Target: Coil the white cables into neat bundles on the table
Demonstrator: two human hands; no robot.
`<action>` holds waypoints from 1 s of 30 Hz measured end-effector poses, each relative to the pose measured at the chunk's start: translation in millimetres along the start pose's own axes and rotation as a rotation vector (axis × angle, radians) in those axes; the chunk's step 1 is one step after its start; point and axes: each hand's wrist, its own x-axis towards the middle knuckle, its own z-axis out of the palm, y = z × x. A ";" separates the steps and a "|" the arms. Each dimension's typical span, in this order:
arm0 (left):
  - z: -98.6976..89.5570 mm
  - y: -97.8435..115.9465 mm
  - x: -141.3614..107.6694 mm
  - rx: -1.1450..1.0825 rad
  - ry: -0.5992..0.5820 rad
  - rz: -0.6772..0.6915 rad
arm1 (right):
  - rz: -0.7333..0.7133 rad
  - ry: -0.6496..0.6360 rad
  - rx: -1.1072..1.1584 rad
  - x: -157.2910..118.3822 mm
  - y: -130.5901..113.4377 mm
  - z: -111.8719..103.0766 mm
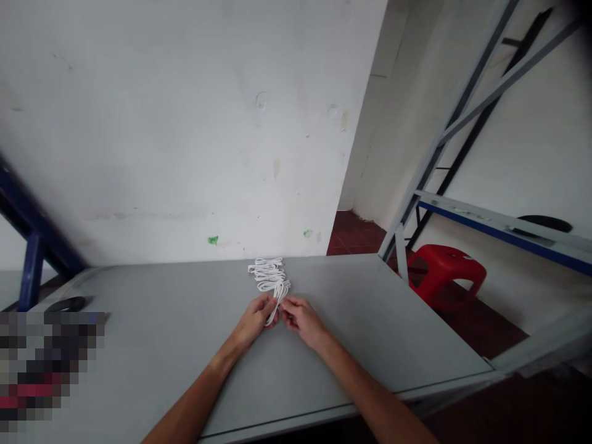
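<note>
A looped white cable [276, 302] is held near the middle of the grey table [176, 345]. My left hand [258, 314] is closed round its lower loop, thumb on top. Close beside it on the right, my right hand [297, 313] has its fingers bent and pressed together at the cable's edge; what they pinch, if anything, is too small to make out. Just beyond my hands, several bundled white cables [268, 271] lie in a row reaching toward the wall.
A white wall [185, 123] rises behind the table. At the left edge sit a dark round object [67, 304] and a pixelated area. Blue metal posts [37, 240] stand left. To the right are a metal frame [428, 163] and a red stool [446, 268].
</note>
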 end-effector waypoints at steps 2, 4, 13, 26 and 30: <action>-0.3 -0.6 0.5 0.034 -0.012 -0.012 | 0.136 -0.053 0.125 0.9 -0.2 -1.6; -1.1 -2.7 1.4 0.043 0.000 -0.035 | 0.069 -0.016 0.058 0.0 -0.6 -2.9; -0.1 -0.9 0.0 0.041 0.022 -0.064 | -0.278 0.085 -0.305 -6.4 -2.0 -5.6; -2.7 -10.0 1.8 -0.049 0.038 -0.075 | -0.390 0.186 -0.570 -5.8 5.5 -2.0; -0.1 -4.2 -0.2 -0.006 0.030 -0.056 | -0.314 0.162 -0.474 -4.7 3.9 -2.3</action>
